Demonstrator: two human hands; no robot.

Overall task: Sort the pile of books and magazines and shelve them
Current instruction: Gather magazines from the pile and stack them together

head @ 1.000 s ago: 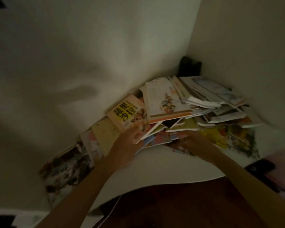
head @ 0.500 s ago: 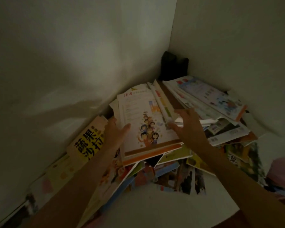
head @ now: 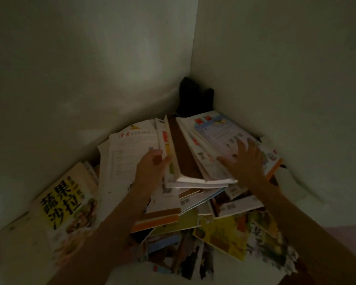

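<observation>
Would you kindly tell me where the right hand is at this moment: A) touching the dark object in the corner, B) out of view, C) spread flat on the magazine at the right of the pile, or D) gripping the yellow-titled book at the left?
C: the right hand lies with fingers spread on the light-covered magazine at the right of the pile.
</observation>
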